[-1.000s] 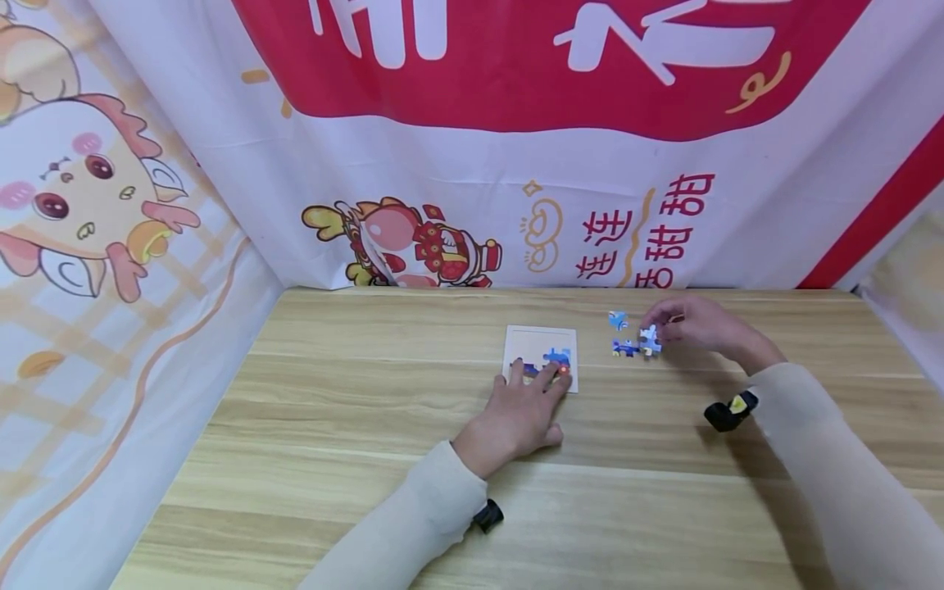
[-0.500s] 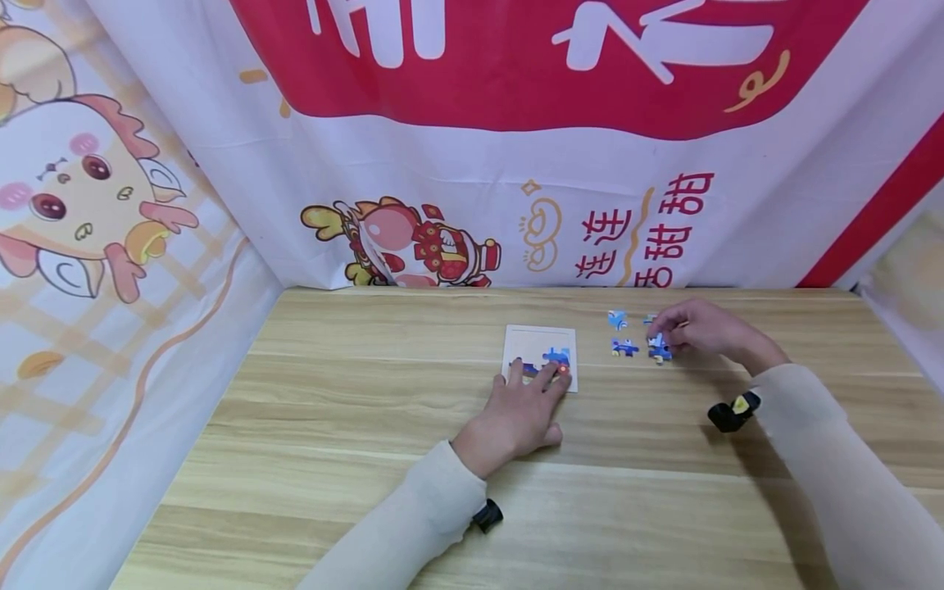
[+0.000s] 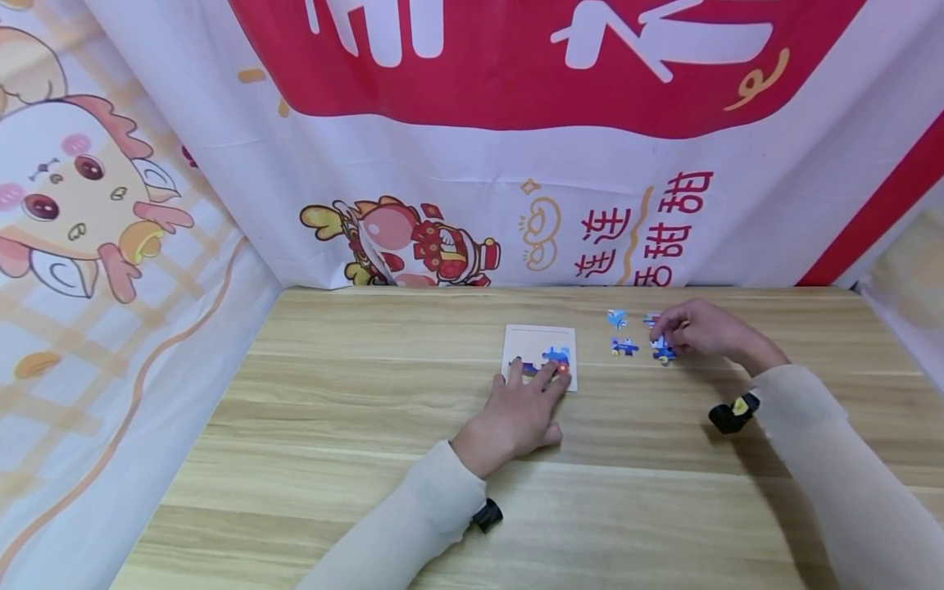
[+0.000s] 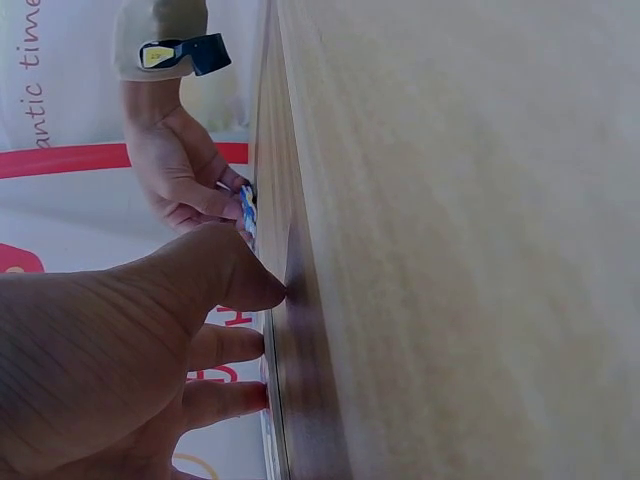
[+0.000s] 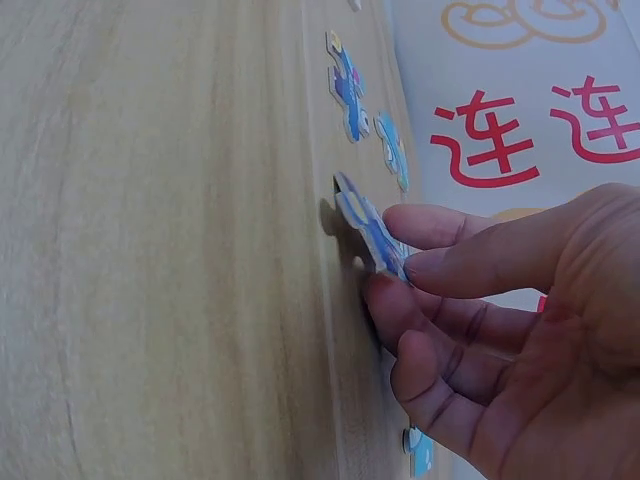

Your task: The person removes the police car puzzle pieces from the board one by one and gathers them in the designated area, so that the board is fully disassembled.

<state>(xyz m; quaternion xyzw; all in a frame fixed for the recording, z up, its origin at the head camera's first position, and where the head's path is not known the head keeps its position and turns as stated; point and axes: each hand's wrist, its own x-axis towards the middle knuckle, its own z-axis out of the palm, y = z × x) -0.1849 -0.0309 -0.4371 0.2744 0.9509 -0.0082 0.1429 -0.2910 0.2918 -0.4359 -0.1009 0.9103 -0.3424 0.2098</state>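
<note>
My left hand (image 3: 516,414) rests with spread, straight fingers on the lower part of a white puzzle frame (image 3: 540,331). Inside that frame lie joined blue and purple pieces (image 3: 557,356), partly hidden by the fingers. On the right, my right hand (image 3: 696,326) pinches a blue jigsaw piece (image 5: 370,232) between thumb and fingers. In the right wrist view this piece is tilted, with its shadow on the table beside it. Two loose jigsaw pieces, a light-blue one (image 3: 617,319) and a blue-purple one (image 3: 624,347), lie left of the right hand.
Another jigsaw piece (image 3: 651,319) lies behind the right fingertips, partly covered. The wooden table (image 3: 354,410) ends at a white and red printed cloth (image 3: 457,164) at the back. A second patterned cloth (image 3: 133,369) hangs along the left side.
My right hand has shifted slightly right and nearer with the pinched jigsaw piece, which has turned. A piece behind it has come into view. The left hand stays put.
</note>
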